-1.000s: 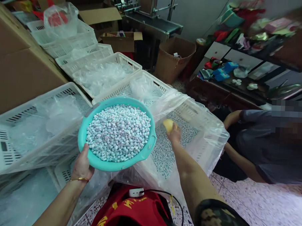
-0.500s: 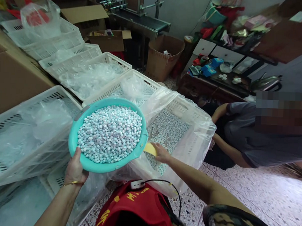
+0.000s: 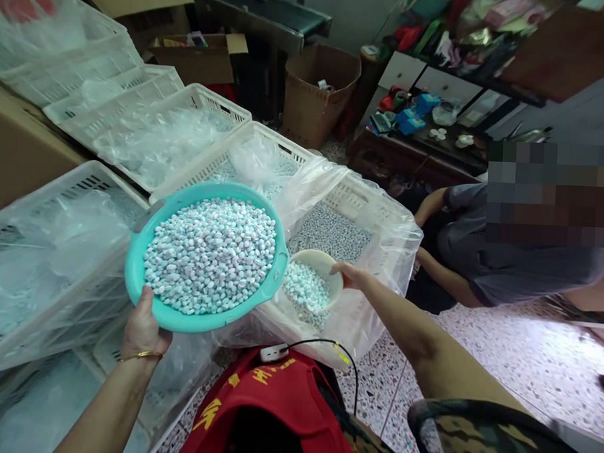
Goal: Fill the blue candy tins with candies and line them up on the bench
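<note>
My left hand (image 3: 145, 326) grips the rim of a turquoise plastic basin (image 3: 143, 293) from below. The basin is tilted and heaped with small oval blue-white tablets (image 3: 209, 256). My right hand (image 3: 352, 275) holds a cream-coloured scoop (image 3: 320, 262) by its edge, just right of the basin. The scoop is full of the same tablets and hangs over a white crate (image 3: 377, 206) lined with a clear plastic bag (image 3: 384, 283). A layer of tablets (image 3: 329, 231) lies in that crate.
Stacked white perforated crates (image 3: 54, 269) with plastic liners stand to the left. A person in a grey shirt (image 3: 480, 261) crouches at the right. A red bag (image 3: 269, 399) lies below my arms. A woven basket (image 3: 318, 87) and a cluttered shelf (image 3: 426, 125) stand beyond.
The scoop has turned from edge-on to open side up and now shows a load of tablets. My right hand has risen from the crate. The view has shifted, with the basin further left.
</note>
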Available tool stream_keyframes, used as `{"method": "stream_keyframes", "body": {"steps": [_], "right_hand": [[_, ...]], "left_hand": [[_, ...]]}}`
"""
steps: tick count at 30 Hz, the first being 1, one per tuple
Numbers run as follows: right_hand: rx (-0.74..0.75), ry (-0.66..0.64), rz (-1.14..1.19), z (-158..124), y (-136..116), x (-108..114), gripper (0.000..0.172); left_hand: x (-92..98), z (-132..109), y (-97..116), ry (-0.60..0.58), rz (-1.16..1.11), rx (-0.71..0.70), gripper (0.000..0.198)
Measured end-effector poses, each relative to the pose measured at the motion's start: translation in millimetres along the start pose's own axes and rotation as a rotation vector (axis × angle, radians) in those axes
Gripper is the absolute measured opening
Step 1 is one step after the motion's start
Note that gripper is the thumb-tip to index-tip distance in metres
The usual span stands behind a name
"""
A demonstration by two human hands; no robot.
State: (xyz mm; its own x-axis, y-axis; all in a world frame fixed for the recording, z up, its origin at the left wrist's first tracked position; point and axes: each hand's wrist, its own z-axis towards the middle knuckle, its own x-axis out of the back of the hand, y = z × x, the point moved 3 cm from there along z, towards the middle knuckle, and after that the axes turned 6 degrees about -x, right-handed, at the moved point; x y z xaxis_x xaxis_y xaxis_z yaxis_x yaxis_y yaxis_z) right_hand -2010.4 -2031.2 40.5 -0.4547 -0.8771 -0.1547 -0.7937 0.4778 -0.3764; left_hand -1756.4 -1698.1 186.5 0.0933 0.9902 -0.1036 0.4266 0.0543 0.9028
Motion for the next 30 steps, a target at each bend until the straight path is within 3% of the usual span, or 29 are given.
{"method": "stream_keyframes", "body": {"steps": [5, 9, 12, 15, 18, 21, 26, 30], "right_hand": [[0.299, 0.229, 0.155, -86, -36, 24, 0.045], [0.563, 0.290, 0.136, -155, -85, 12, 0.051], [0.776, 0.331, -0.054, -195, -129, -32, 0.055], [0.979, 0.442, -0.370, -219, -167, -98, 0.060], [1.116, 0.678, -0.753, -228, -188, -164, 0.068], [1.169, 0.899, -1.088, -229, -195, -214, 0.075], [1.239, 1.012, -1.398, -222, -198, -257, 0.080], [1.354, 1.082, -1.421, -227, -202, -258, 0.077]], "left_hand": [[5.7, 2, -2, 0.024, -0.064, -0.001, 0.046], [11.2, 4, -4, 0.010, -0.098, 0.004, 0.047], [16.1, 6, -7, 0.018, -0.107, 0.011, 0.050], [20.2, 6, -8, 0.038, -0.083, 0.036, 0.057], [22.4, 3, -6, 0.058, -0.057, 0.081, 0.060], [22.7, 0, -3, 0.056, -0.045, 0.110, 0.061], [22.2, -1, -2, 0.000, -0.031, 0.088, 0.063], [25.0, -2, -3, -0.014, -0.010, 0.102, 0.061]]}}
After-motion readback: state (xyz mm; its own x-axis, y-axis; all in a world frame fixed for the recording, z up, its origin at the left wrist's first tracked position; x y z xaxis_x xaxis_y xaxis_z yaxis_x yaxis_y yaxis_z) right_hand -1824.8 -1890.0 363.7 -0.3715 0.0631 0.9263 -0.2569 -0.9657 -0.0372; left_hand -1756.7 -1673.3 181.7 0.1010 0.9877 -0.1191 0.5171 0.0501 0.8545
